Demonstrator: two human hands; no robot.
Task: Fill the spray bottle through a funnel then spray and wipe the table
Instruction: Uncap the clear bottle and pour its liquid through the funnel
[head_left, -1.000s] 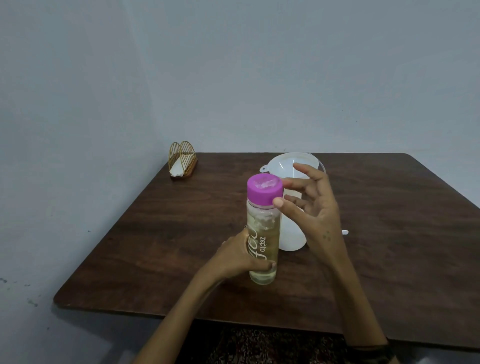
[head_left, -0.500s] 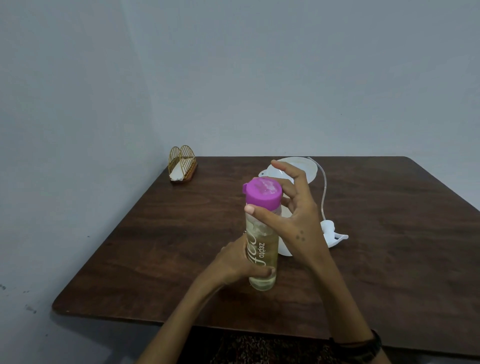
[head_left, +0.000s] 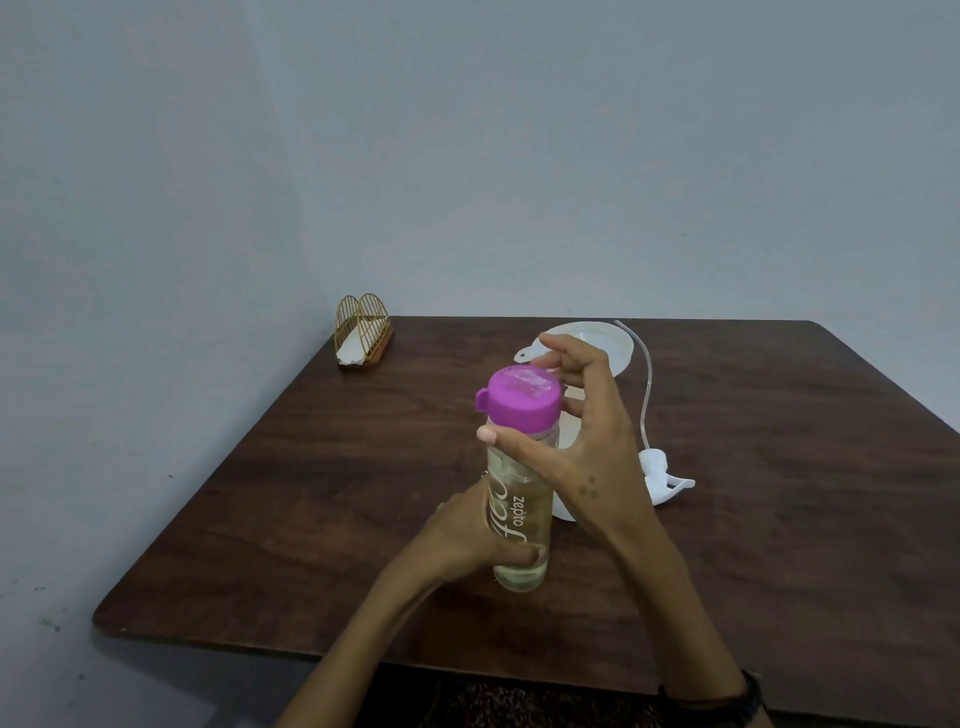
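A clear water bottle (head_left: 519, 519) with yellowish liquid and a purple cap (head_left: 519, 400) stands upright on the brown table (head_left: 311, 493). My left hand (head_left: 462, 540) grips its lower body. My right hand (head_left: 582, 457) curls round the cap, thumb under it at the neck and fingers behind it. Behind the bottle a white funnel (head_left: 597, 343) sits on a white spray bottle (head_left: 563, 512), mostly hidden by my right hand. The white spray head (head_left: 660, 473) lies on the table to the right, and its dip tube (head_left: 647, 384) curves toward the far edge.
A gold wire napkin holder (head_left: 363, 332) with white napkins stands at the table's far left corner, against the grey wall. The table's near edge is just below my forearms.
My right hand went from spread open beside the cap to curled round it. The cap's side tab has come into view on the left. My left hand kept its grip.
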